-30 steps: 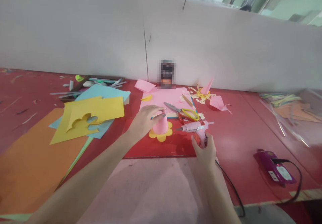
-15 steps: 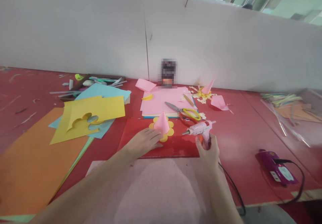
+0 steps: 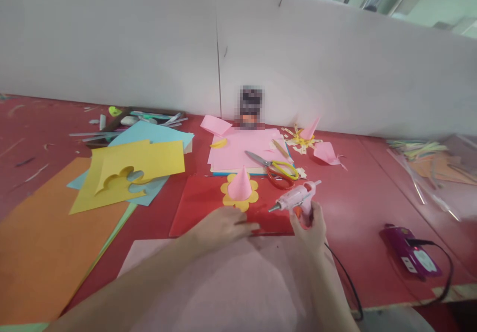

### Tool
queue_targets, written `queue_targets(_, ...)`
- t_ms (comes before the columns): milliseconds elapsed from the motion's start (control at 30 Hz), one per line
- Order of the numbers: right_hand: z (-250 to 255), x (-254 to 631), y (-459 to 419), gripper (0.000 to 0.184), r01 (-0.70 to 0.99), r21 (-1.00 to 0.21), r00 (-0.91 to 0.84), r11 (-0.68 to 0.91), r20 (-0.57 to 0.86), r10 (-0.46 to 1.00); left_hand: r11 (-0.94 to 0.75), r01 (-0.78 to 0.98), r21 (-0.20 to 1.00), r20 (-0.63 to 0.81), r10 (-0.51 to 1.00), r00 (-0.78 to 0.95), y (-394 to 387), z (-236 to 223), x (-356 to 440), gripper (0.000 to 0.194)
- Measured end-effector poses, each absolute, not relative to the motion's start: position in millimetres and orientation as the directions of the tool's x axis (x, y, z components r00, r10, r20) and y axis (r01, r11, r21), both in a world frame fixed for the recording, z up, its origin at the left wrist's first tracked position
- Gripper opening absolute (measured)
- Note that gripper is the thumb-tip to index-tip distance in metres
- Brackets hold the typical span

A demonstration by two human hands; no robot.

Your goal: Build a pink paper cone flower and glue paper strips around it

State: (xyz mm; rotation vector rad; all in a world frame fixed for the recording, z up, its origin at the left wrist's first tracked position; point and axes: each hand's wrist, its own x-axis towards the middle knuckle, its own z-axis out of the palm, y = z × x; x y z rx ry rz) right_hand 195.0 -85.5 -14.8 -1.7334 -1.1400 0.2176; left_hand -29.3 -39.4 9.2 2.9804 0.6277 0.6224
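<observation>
A pink paper cone (image 3: 240, 187) stands upright in the middle of a yellow paper flower (image 3: 253, 196), both over the red board (image 3: 190, 207). My left hand (image 3: 223, 228) hovers in front of the flower, over the board's near edge. Its fingers point to the right, at least partly stretched and slightly smeared, with nothing seen in them. To the right, my right hand (image 3: 311, 232) is closed round the handle of a pink glue gun (image 3: 296, 197). The nozzle points left, toward the flower, and a glue stick pokes out at the back.
Scissors (image 3: 274, 168) lie on pink sheets (image 3: 234, 148) behind the board. A second pink cone (image 3: 310, 129) stands back right among scraps. Yellow cut paper (image 3: 122, 168) and orange sheets (image 3: 44, 237) cover the left. A purple power box (image 3: 412, 252) with a cord sits right.
My left hand has let go of the pink cone's top and come down toward me, in front of the flower. My right hand still holds the glue gun, moved slightly right.
</observation>
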Motion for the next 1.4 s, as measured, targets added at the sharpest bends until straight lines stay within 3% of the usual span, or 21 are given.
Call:
queue_targets(100,-14,196,-81,0.042,0.573,-0.807,0.597,-0.145,0.29,0.748,-0.979,0.176,0.104,0.317,0.201,0.927,-58,14,-20,0.027)
queue_targets(200,-15,199,-77,0.046,0.541,-0.817,0.644,-0.2,0.25,0.723,-0.99,0.073,0.117,0.322,0.108,0.94,-71,18,-15,0.03)
queue_targets(367,-13,201,-78,0.046,0.512,-0.829,0.667,-0.226,0.217,0.712,-0.964,0.226,0.142,0.365,0.263,0.893,-59,16,-23,0.017)
queue_targets(633,-14,202,-79,0.041,0.461,-0.854,0.696,-0.24,0.181,0.695,-0.838,0.546,-0.004,0.409,0.497,0.765,-23,1,-37,0.02)
queue_targets(1133,-8,198,-79,0.045,0.455,-0.86,0.689,-0.231,0.175,0.703,-0.799,0.598,-0.059,0.365,0.541,0.758,-24,3,-34,0.023)
queue_targets(1267,-9,199,-80,0.047,0.496,-0.837,0.669,-0.232,0.198,0.716,-0.8,0.599,-0.012,0.346,0.559,0.753,-25,4,-35,0.025)
queue_targets(1400,-18,200,-81,0.049,0.574,-0.793,0.626,-0.205,0.263,0.734,-0.74,0.661,0.124,0.332,0.658,0.676,-25,3,-36,0.027)
